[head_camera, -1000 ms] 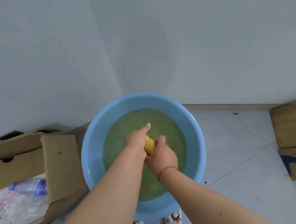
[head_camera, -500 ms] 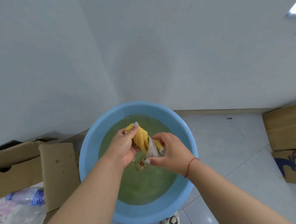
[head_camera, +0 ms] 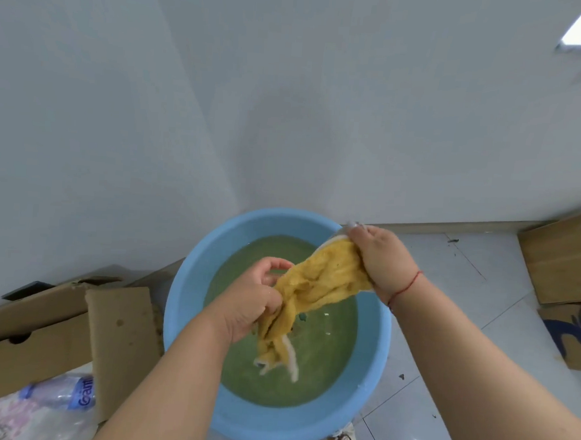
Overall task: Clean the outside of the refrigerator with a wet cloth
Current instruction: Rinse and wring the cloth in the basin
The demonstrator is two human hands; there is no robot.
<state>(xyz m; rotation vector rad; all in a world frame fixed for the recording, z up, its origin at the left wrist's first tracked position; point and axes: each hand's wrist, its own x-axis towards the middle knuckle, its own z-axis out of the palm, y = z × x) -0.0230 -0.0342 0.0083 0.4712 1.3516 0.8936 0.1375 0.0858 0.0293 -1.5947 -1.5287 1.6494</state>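
Head view caught the change: the yellow cloth (head_camera: 326, 283), a tight wad at the water a second earlier, was now up and stretched out above the blue basin (head_camera: 190, 281). Right hand (head_camera: 380, 259) gripped its upper end near the far rim; left hand (head_camera: 253, 306) clenched the middle, the loose tail dangling over the greenish water (head_camera: 324, 368). Wringing looked finished and unfolding under way, so wiping the refrigerator, nowhere in view, probably came next.
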